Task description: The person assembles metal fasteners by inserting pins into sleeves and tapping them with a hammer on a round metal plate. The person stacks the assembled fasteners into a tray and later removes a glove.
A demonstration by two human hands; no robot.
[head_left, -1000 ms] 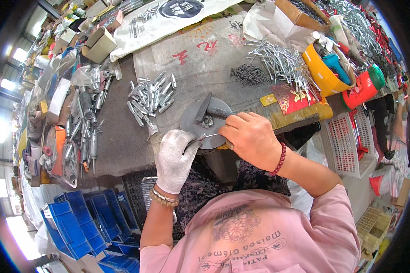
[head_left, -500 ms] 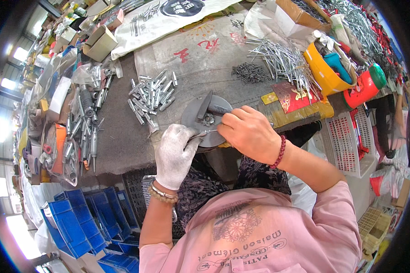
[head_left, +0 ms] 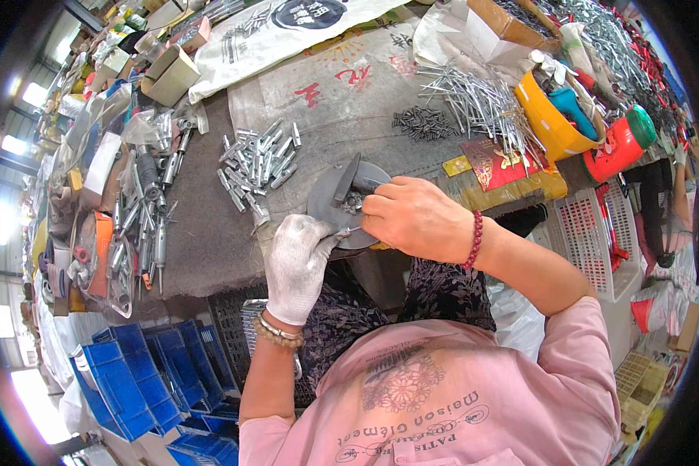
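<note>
My left hand (head_left: 297, 260), in a white glove, is closed in a pinch on a small silver metal part (head_left: 343, 232). My bare right hand (head_left: 417, 220) is closed too, its fingertips almost meeting the left ones. It grips a thin metal rod, now mostly hidden by the fingers. Both hands are at the near edge of a round grey metal disc (head_left: 326, 194) with an upright pointed plate (head_left: 347, 179) on it. Silver metal sleeves (head_left: 260, 161) lie piled beyond my left hand. Past my right hand are a heap of small dark pieces (head_left: 425, 123) and many thin metal rods (head_left: 474, 101).
A yellow container (head_left: 537, 116) and a red jar with green lid (head_left: 621, 146) stand at the right, by a red packet (head_left: 497, 165). Tools (head_left: 149, 202) crowd the left. Blue bins (head_left: 128, 380) sit below the table, a white basket (head_left: 594, 241) at right.
My right hand has shifted slightly left, closer to my left hand, with the wrist turned. The rod end that stuck out past the right hand no longer shows.
</note>
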